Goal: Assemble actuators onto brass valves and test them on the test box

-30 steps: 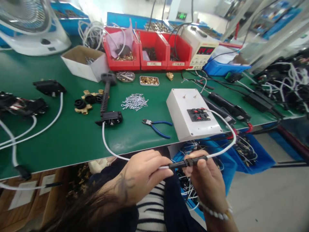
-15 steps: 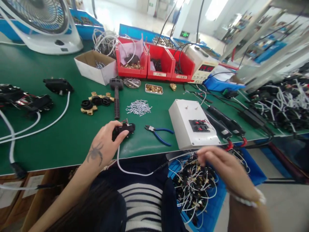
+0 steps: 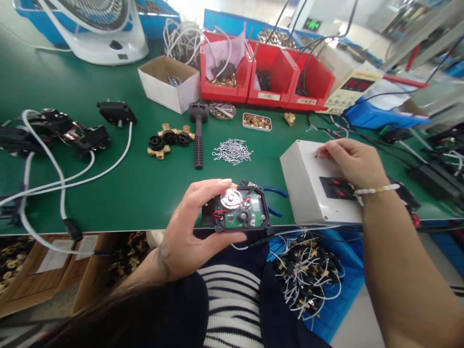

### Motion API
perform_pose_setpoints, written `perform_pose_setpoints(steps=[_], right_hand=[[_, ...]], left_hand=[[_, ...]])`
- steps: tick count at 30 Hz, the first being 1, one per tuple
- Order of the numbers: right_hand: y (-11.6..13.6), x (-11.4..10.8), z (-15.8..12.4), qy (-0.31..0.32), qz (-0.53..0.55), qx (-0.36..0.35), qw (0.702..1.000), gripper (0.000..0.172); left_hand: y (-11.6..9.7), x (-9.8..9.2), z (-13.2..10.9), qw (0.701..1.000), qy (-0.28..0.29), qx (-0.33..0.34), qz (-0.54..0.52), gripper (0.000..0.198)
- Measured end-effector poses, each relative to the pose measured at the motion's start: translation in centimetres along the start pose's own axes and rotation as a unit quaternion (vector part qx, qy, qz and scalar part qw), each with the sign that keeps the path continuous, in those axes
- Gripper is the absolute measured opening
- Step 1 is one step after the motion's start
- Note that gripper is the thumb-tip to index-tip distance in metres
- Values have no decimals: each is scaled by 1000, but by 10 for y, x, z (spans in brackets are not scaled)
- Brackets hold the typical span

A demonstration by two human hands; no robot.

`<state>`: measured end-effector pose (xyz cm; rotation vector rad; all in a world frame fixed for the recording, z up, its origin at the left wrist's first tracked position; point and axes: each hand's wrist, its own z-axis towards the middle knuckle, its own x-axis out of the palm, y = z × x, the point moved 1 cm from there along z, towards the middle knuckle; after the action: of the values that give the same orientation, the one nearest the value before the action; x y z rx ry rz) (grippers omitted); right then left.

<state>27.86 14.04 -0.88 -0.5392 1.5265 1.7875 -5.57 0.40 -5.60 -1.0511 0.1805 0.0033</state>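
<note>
My left hand (image 3: 199, 224) grips a black actuator housing (image 3: 242, 210) by its top and bottom edges. The housing is tilted toward me, its open side showing a green circuit board, a round silver motor and red wires. A white cable hangs from below it. My right hand (image 3: 348, 159) is over a grey test box (image 3: 308, 188), thumb and fingertips closed around a small toggle switch (image 3: 316, 155) on its top. Blue-handled cutters (image 3: 276, 192) lie partly hidden behind the housing. A heap of silver clips (image 3: 232, 152) and a black mallet (image 3: 198, 140) lie beyond.
Red bins (image 3: 270, 79), a white carton (image 3: 168, 82) and a power supply (image 3: 353, 89) line the back. Brass fittings (image 3: 159, 152) and wired black units (image 3: 65, 133) lie on the left. Below the table edge stands a blue crate (image 3: 348, 270) of cabled parts.
My left hand has lifted the housing off the table and turned its open side toward me. My right hand has moved from above the crate up to the grey box's switch. The view has shifted.
</note>
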Motion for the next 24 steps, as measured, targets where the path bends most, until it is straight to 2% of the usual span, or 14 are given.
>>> perform_pose_setpoints(steps=[3,9,19,24], right_hand=[[-1,-1,0,-5,-4,-4,1000,22],[-8,3,8,-10,12,4,1000,49],[2,0,2,-4,-2,33,999,43],[6,1,0,1,1,30,1000,40]], left_hand=[[-8,1,1,1000,5,-4,-26,71],[-14,5,-1,998,11,34,-47,83],[-16,7,-1,998,26,41,-40,82],[-19,5,-1,999,22,28,-26,72]])
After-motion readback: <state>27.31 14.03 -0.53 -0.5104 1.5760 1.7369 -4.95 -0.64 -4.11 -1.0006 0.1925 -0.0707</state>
